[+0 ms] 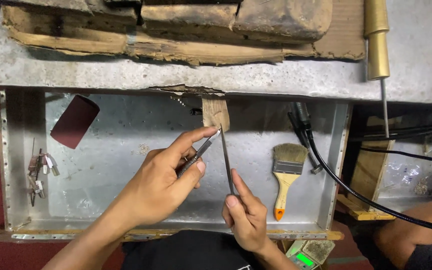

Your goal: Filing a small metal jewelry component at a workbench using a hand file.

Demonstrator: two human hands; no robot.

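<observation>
Metal surface (416,55), grey and scuffed, spans the top of the view, with worn slabs of wood (176,25) lying along its far edge and a brass-coloured tool (377,42) with a thin steel tip resting at the right. Below it hangs a shallow metal tray (106,165), open toward the person. A small wooden peg (216,112) juts down from the surface's edge into the tray. On the tray's left lie a dark red roll (74,121) and a scatter of small bits (40,172); on its right lies a paintbrush (285,177) with a pale wooden handle and an orange tip, and a black cable (346,185) runs down past it. Another person's arm (416,235) shows at the lower right corner.

Left hand (163,187) is closed around a slim dark-handled tool (196,157), thumb and forefinger pinching it, its tip held up against the peg's lower end. Right hand (246,217) grips the lower end of a thin metal file (227,160) between thumb and fingers; the file stands nearly upright, its upper end meeting the other tool's tip just below the peg. Whatever small piece sits between the two tips is too tiny to make out.
</observation>
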